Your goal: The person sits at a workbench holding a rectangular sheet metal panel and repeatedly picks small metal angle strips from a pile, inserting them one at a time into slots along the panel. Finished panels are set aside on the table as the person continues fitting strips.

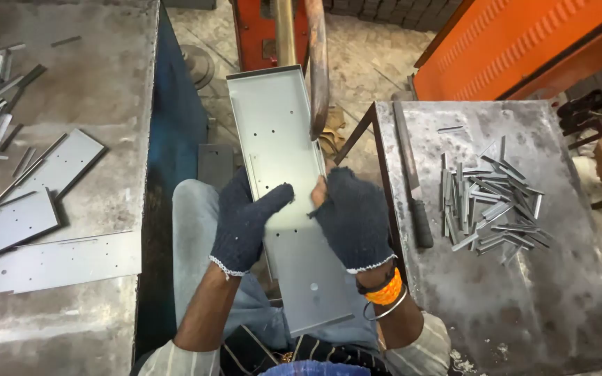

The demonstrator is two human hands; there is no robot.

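A: Long grey metal tray (283, 188), punched holes, lies lengthwise over the lap, far end under the machine's rod (317, 69).

B: Hands?

A: Both gloved. Left hand (245, 223) and right hand (353, 219) fingers grasp the tray's side edges. Small strips (489, 205) piled on right table (524, 292).

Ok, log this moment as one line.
left hand: on metal tray | right hand: gripping tray edge | strips pile: right table
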